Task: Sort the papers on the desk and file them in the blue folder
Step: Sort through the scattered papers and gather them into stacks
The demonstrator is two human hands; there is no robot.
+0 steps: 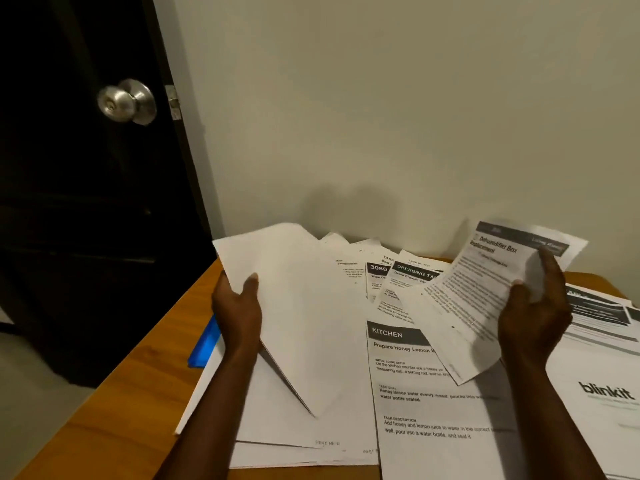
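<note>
My left hand (237, 306) grips a few blank white sheets (294, 306) by their left edge and holds them lifted above the desk. My right hand (533, 313) holds a printed sheet (485, 289) headed "Dehumidifier Box Replacement", curled and raised over the pile. The blue folder (205, 342) lies on the desk at the left, mostly hidden under papers, with only a corner showing. Several loose printed papers cover the wooden desk (138, 393), among them a "KITCHEN" page (426, 393) and a "blinkit" page (602, 396).
The desk stands against a pale wall (381, 116). A dark door with a round metal knob (126, 102) is at the left, beside the desk's left edge. More printed sheets (388, 275) fan out at the back of the desk.
</note>
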